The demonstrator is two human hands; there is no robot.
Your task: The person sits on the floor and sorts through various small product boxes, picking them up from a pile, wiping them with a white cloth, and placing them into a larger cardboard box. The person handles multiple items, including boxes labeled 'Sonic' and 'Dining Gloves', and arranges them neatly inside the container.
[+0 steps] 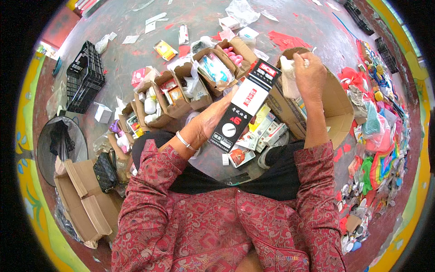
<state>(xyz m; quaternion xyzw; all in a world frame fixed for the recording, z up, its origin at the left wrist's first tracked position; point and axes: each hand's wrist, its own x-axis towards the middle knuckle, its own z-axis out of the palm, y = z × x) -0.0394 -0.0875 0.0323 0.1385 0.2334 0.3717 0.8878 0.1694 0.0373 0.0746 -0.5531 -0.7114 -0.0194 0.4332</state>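
Note:
A long carton in black, white and red slants across the middle, a pen-like drawing near its lower end. My left hand, a pale bangle at its wrist, is closed around it from the left and behind; most of the fingers are hidden. Farther right, my right hand is closed in a pinch on a whitish crumpled plastic bag. That bag hangs at the far end of a large open cardboard box. Small product boxes lie heaped between my legs, below the carton.
Open cardboard bins curve from left to far middle, holding pouches, white bottles and pink items. A black crate and dark mesh basket stand left. Flattened cardboard lies near left. Mixed colourful goods crowd the right.

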